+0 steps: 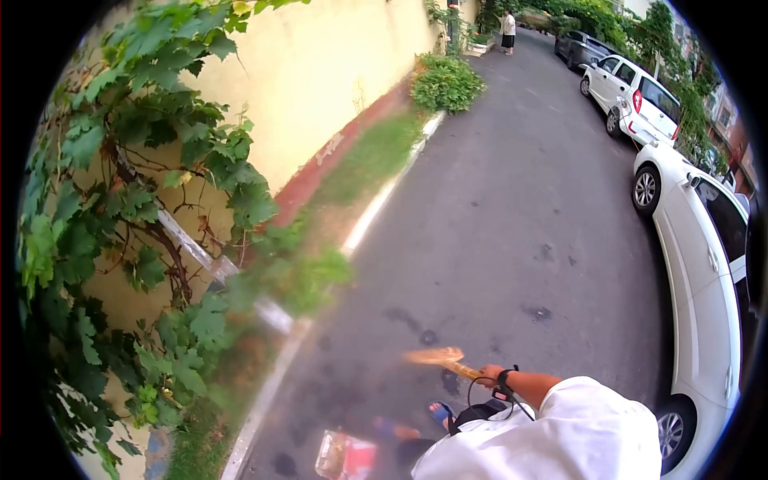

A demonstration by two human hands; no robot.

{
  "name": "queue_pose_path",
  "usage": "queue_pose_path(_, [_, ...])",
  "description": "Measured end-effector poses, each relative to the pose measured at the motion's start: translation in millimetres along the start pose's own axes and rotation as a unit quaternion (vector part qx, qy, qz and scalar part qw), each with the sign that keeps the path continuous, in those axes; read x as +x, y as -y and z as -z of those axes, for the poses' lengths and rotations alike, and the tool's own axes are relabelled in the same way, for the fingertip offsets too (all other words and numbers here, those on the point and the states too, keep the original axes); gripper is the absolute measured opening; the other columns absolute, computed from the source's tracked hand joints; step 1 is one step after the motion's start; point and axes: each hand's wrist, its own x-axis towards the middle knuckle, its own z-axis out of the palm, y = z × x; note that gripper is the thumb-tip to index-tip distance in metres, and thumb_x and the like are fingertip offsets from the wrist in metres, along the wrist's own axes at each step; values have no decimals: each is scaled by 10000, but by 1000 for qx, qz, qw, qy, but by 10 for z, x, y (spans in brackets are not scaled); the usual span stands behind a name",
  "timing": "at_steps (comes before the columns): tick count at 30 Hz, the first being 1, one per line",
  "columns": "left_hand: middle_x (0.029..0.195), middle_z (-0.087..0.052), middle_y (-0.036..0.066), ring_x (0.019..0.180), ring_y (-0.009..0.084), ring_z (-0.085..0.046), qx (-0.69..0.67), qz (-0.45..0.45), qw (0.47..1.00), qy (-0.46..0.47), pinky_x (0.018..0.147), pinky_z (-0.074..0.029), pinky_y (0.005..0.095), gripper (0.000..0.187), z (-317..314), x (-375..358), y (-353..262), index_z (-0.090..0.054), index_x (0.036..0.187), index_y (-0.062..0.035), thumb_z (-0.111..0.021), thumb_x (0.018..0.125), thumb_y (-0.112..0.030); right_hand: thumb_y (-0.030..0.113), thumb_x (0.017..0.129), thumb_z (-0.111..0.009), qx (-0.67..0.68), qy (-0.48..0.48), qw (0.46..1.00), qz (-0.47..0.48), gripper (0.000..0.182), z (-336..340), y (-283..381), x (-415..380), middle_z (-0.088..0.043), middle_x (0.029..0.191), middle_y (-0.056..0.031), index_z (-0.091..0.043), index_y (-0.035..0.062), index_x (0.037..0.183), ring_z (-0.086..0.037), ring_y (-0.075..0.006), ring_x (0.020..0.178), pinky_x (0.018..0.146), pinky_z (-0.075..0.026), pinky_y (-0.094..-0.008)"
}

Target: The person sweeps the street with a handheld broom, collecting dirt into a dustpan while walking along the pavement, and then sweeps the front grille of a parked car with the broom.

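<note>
My right hand (489,375), with a dark band at the wrist, is closed around the handle of a short straw-coloured hand broom (436,355). The broom's flared head points left over the asphalt, its outer end smeared by motion. Below and to the left of it, a blurred red and whitish box-like thing (346,456) shows near my feet; I cannot make out its kind or what supports it. My left hand does not show. A thin black cable (478,386) loops by my right wrist.
A pale kerb (264,404) borders the asphalt on the left, with leafy vines (172,240) and a yellow wall (320,72) beyond. A white car (694,264) stands close on the right, with more parked cars behind it. A person (509,32) is far up the road.
</note>
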Motion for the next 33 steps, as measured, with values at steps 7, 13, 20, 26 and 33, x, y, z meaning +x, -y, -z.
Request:
queue_pose_path(7, [997,-621,139,848,245,-572,-7,-28,1000,8,749,-463,397,279,-139,-324,3,-597,1144,-7,-502,946,-179,467,782,-725,-32,-41,981,-187,397,-170,-1202,-454,-723,820,-99,-741,89,904,-685,-193,714,642,-540,-361])
queue_pose_path(13, [943,-610,125,795,233,-552,-31,-18,999,-2,703,-450,389,264,39,-577,496,-598,1109,-7,-508,939,-189,321,775,-756,138,-42,955,-260,386,-424,-1404,-1014,-698,885,-72,-695,51,1044,-649,-197,766,687,-522,-364])
queue_pose_path(20, [880,-596,110,733,218,-528,-74,7,997,-18,649,-436,379,251,360,-812,1425,-600,1067,-7,-514,932,-200,402,843,-696,43,-42,987,-148,350,-905,-913,-1312,-697,901,-67,-715,81,979,-657,-192,820,733,-512,-369])
queue_pose_path(26, [826,-585,97,680,205,-508,-110,47,992,-38,603,-423,372,243,618,-1025,2290,-601,1031,-7,-520,925,-210,397,905,-606,-50,-19,997,46,357,-1486,-384,-1128,-648,654,-50,-655,82,745,-618,-162,569,540,-484,-338])
queue_pose_path(33, [763,-572,81,618,191,-484,-153,86,982,-72,549,-408,362,239,893,-1161,3009,-602,989,-6,-526,917,-221,369,950,-529,150,2,987,-56,374,-1833,543,-1398,-671,683,-57,-684,60,805,-655,-153,654,626,-506,-321])
